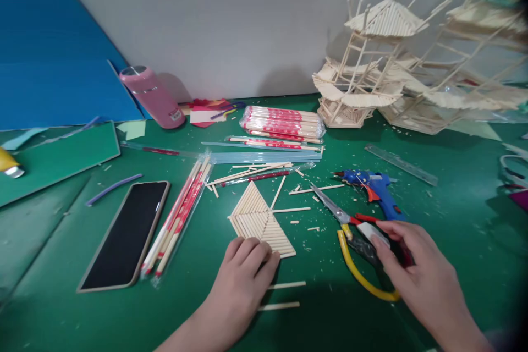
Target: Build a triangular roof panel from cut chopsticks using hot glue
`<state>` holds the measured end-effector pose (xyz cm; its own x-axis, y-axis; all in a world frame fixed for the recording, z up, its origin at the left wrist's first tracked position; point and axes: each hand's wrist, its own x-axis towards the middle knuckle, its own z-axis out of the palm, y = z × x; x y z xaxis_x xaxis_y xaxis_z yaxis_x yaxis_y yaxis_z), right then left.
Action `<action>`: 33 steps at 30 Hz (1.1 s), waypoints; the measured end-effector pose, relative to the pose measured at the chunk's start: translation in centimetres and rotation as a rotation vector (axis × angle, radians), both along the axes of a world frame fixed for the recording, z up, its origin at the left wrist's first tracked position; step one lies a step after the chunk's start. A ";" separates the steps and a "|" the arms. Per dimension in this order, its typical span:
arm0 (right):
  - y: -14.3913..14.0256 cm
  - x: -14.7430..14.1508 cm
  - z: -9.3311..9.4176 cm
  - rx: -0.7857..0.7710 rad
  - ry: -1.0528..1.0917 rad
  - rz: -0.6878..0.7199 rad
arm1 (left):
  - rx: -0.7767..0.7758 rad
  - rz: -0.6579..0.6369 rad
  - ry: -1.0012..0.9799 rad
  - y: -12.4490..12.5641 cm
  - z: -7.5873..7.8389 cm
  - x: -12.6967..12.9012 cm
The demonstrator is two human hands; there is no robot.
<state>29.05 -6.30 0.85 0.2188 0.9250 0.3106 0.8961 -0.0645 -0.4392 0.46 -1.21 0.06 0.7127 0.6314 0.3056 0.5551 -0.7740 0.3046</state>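
Note:
My left hand (243,275) rests flat on the green table, its fingertips touching the near edge of a flat triangular panel of glued wooden sticks (258,217). My right hand (416,269) closes its fingers around the handles of a pair of shears (350,225) with yellow and red grips, lying on the table with the blades pointing away to the left. A blue glue gun (377,190) lies just beyond the shears. Two loose sticks (284,294) lie beside my left hand.
A phone (126,234) lies face up at the left beside wrapped chopsticks (179,217). A pack of chopsticks (282,121), a pink bottle (152,96) and a blue board (53,60) stand farther back. Stick-built pagoda models (371,66) occupy the back right, and a clear ruler (400,164) lies near them.

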 end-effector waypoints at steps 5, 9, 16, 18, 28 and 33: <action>2.5 -2.9 1.0 0.034 -0.141 0.343 | -0.021 0.005 -0.036 0.2 -0.1 0.1; 4.9 -4.8 1.3 -0.194 -0.300 0.555 | -0.011 0.019 -0.058 0.2 -0.2 0.2; 6.0 -5.5 1.2 -0.297 -0.448 0.621 | -0.078 0.028 -0.107 0.2 -0.1 0.0; 5.7 -5.6 1.0 -0.306 -0.488 0.634 | -0.104 0.029 -0.109 0.2 0.0 0.0; 5.6 -5.5 0.6 -0.343 -0.577 0.693 | -0.107 0.116 -0.206 0.8 1.0 -0.7; 5.7 -5.5 1.0 -0.387 -0.601 0.684 | -0.017 0.239 -0.222 1.6 2.2 -2.4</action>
<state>23.60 -0.59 1.85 -0.4956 0.8545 -0.1557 0.8607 0.5072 0.0435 -1.90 0.43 2.24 0.4613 0.7791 0.4246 0.6388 -0.6237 0.4505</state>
